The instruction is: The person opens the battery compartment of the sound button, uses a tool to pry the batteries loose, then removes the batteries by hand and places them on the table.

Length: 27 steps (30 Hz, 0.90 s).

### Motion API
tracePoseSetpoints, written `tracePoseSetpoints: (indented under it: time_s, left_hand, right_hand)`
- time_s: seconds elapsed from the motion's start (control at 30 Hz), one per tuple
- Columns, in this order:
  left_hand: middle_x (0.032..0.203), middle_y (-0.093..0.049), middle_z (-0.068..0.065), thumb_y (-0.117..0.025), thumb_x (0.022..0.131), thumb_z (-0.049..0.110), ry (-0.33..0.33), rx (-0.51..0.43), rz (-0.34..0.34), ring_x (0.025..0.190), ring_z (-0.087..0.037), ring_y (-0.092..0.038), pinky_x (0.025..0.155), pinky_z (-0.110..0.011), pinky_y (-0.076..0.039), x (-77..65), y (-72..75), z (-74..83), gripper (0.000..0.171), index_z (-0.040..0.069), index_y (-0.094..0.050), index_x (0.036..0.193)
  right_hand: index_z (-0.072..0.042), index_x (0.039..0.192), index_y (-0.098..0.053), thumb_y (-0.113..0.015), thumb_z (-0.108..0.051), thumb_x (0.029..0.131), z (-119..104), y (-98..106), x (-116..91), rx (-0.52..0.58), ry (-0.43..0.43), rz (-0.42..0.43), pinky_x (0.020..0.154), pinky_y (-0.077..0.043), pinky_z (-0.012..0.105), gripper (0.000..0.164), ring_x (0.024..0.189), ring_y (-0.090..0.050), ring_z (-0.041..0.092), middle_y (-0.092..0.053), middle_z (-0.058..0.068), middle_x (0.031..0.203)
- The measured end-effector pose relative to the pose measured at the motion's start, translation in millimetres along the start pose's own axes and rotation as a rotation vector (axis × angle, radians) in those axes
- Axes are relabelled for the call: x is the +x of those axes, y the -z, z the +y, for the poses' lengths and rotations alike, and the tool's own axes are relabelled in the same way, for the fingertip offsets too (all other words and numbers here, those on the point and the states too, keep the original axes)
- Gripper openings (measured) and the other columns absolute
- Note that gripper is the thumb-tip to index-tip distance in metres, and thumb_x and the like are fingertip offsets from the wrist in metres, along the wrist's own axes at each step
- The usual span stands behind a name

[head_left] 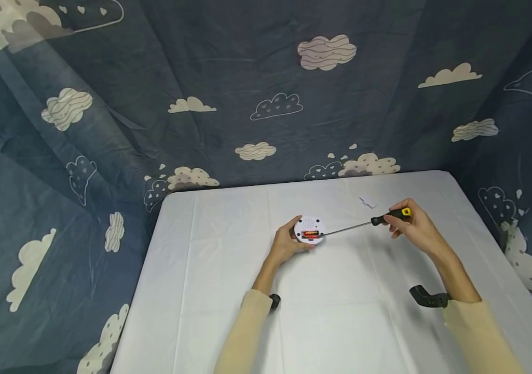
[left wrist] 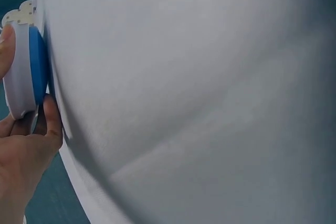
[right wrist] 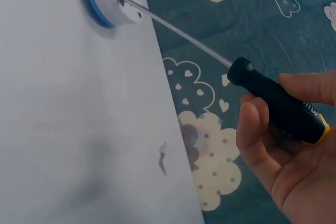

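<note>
A round white device [head_left: 309,223] with a blue side [left wrist: 38,66] has its perforated face turned up. Red batteries [head_left: 310,234] show in its uncovered compartment. My left hand [head_left: 285,244] grips the device by its rim, thumb on one edge and fingers on the other. In my right hand [head_left: 414,226] is a long screwdriver [head_left: 389,216], held by its black and yellow handle. Its metal shaft [right wrist: 181,34] reaches across to the device. The tip meets the end of the battery compartment; its exact contact there is too small to tell.
Beyond the screwdriver, a small pale piece with a dark mark [head_left: 367,202] lies on the white-covered table [head_left: 228,270]. Dark cloud-patterned cloth [head_left: 256,130] hangs behind and beside the table. Each wrist wears a black strap mount [head_left: 428,297].
</note>
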<state>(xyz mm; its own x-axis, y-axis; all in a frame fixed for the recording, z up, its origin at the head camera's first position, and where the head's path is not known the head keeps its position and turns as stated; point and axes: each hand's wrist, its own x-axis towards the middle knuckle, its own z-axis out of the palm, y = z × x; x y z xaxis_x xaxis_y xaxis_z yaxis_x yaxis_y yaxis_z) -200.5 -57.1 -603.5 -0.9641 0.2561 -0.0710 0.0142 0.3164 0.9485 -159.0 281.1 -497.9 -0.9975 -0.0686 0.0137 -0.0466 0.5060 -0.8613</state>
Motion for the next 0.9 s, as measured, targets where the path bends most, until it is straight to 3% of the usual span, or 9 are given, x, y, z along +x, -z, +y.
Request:
tracePoseSetpoints:
  time_s: [0.1, 0.23, 0.57, 0.77, 0.9]
  left_hand:
    - [0.153, -0.055, -0.011, -0.096, 0.07, 0.01, -0.014, 0.003, 0.004, 0.115, -0.012, -0.059, 0.099, -0.023, -0.051, 0.3, 0.6, -0.8, 0.102, 0.009, -0.043, 0.158]
    - [0.147, -0.06, -0.012, -0.097, 0.069, 0.013, -0.012, 0.028, 0.011, 0.101, -0.008, -0.057, 0.087, -0.018, -0.048, 0.1, 0.9, -1.4, 0.102, 0.008, -0.044, 0.157]
    - [0.152, -0.057, -0.015, -0.097, 0.071, 0.016, -0.032, 0.091, 0.016, 0.117, -0.014, -0.06, 0.1, -0.026, -0.052, 0.9, -1.6, 1.0, 0.101, 0.007, -0.044, 0.156]
    - [0.149, -0.059, -0.016, -0.097, 0.071, 0.018, -0.023, 0.111, 0.025, 0.115, -0.015, -0.06, 0.097, -0.024, -0.052, -0.7, 0.1, -0.4, 0.101, 0.007, -0.045, 0.156]
    - [0.148, -0.06, -0.017, -0.097, 0.07, 0.017, -0.036, 0.132, 0.034, 0.117, -0.018, -0.062, 0.1, -0.029, -0.052, -0.1, 0.2, -0.5, 0.099, 0.005, -0.046, 0.155]
  right_hand:
    - [0.009, 0.127, -0.044, -0.062, -0.011, 0.103, -6, 0, 5, -0.034, 0.028, -0.008, 0.065, -0.059, 0.025, 0.036, 0.069, -0.065, 0.011, -0.065, 0.024, 0.103]
    - [0.008, 0.126, -0.045, -0.063, -0.008, 0.102, -12, -1, 9, -0.045, 0.056, -0.014, 0.067, -0.059, 0.024, 0.034, 0.07, -0.067, 0.015, -0.061, 0.025, 0.107]
    - [0.006, 0.125, -0.046, -0.067, -0.006, 0.1, -26, -3, 13, -0.096, 0.122, -0.031, 0.067, -0.056, 0.023, 0.034, 0.072, -0.066, 0.014, -0.06, 0.022, 0.112]
    - [0.009, 0.122, -0.046, -0.064, -0.002, 0.101, -5, -2, 14, -0.004, 0.139, -0.017, 0.071, -0.056, 0.021, 0.03, 0.071, -0.068, 0.013, -0.06, 0.018, 0.106]
    - [0.01, 0.123, -0.044, -0.062, 0.0, 0.101, 20, -3, 12, 0.134, 0.115, -0.012, 0.071, -0.058, 0.02, 0.03, 0.071, -0.069, 0.012, -0.064, 0.003, 0.097]
